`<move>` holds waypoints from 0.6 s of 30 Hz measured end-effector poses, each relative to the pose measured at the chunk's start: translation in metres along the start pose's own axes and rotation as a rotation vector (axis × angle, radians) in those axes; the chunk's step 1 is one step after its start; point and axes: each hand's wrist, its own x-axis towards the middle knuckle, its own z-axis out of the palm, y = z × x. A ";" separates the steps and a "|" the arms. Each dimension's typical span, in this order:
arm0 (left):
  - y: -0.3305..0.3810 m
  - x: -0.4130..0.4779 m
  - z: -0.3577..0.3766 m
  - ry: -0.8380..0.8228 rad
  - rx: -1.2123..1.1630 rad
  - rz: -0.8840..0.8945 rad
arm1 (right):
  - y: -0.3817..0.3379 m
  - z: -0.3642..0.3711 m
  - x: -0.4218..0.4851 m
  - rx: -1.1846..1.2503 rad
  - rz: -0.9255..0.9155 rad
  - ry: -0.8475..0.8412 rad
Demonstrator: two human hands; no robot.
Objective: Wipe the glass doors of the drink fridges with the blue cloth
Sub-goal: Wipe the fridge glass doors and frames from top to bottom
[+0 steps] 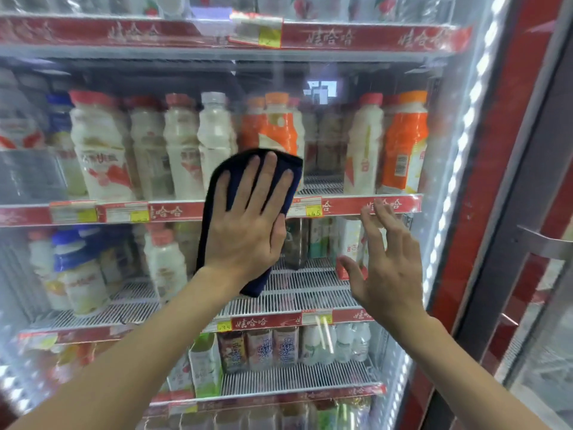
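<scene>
a: where's the blue cloth [238, 172]?
b: centre of the frame, flat against the glass door [325, 72], pinned under the left hand [248, 218]. that hand is spread, fingers straight, palm pressing. nothing curls round the cloth.
a: how does the cloth lie?
b: its long axis runs up and down, leaning a little to the upper right. the top edge shows past the fingertips and the bottom end hangs below the wrist.
a: and the right hand [381, 268]?
b: right of centre, near the cloth, fingers splayed and loose, holding nothing. i cannot tell whether it touches the glass.
a: which way next?
b: my guess is the left hand drives the stroke, since the cloth sits directly beneath it. a sweep rightward meets the right hand first; leftward, where the pane looks hazier, seems easier.
</scene>
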 end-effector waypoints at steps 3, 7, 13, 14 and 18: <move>0.031 -0.046 0.010 -0.077 0.018 0.155 | 0.000 0.000 0.000 0.011 0.000 -0.012; 0.047 -0.084 0.008 -0.215 0.062 0.340 | 0.011 -0.007 -0.002 0.076 -0.043 -0.055; 0.002 0.032 -0.005 -0.060 0.059 0.247 | 0.038 -0.015 -0.005 0.031 -0.035 -0.058; 0.001 0.052 -0.006 -0.040 0.062 0.217 | 0.038 -0.015 -0.005 0.024 -0.040 -0.062; 0.015 0.065 0.002 0.001 0.035 0.144 | 0.033 -0.009 -0.009 0.045 -0.027 -0.064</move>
